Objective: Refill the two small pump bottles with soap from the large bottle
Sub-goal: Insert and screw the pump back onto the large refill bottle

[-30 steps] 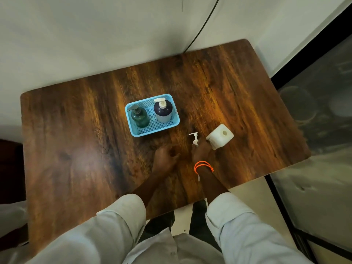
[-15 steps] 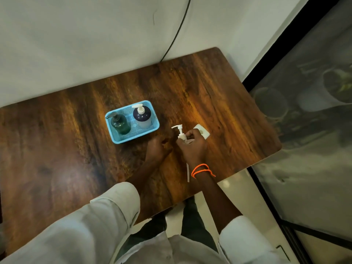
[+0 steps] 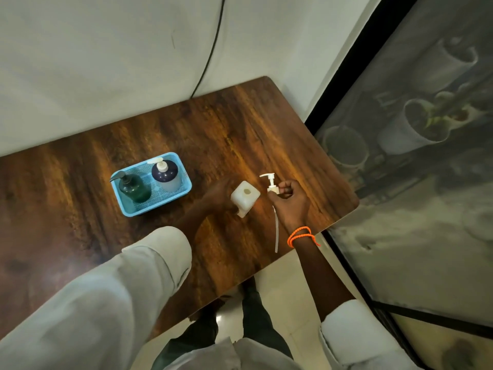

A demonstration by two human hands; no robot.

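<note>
A large white bottle (image 3: 245, 197) stands on the wooden table (image 3: 240, 134) with its neck open. My left hand (image 3: 220, 194) grips its left side. Just to its right, my right hand (image 3: 289, 200) holds the white pump head (image 3: 270, 182), lifted out, with its long clear dip tube (image 3: 276, 231) hanging toward me. A blue basket (image 3: 184, 173) to the left holds two small pump bottles: a dark green one (image 3: 133, 188) and a dark blue one with a white pump (image 3: 166, 173).
The table's right edge (image 3: 344, 182) lies close to my right hand. Beyond it a dark-framed glass panel (image 3: 400, 182) shows pots behind it. A black cable (image 3: 210, 49) runs down the white wall behind the table.
My right hand has pulled the pump head out of the large bottle and moved it to the right. My left hand now grips the bottle's side. The camera view has shifted to the right.
</note>
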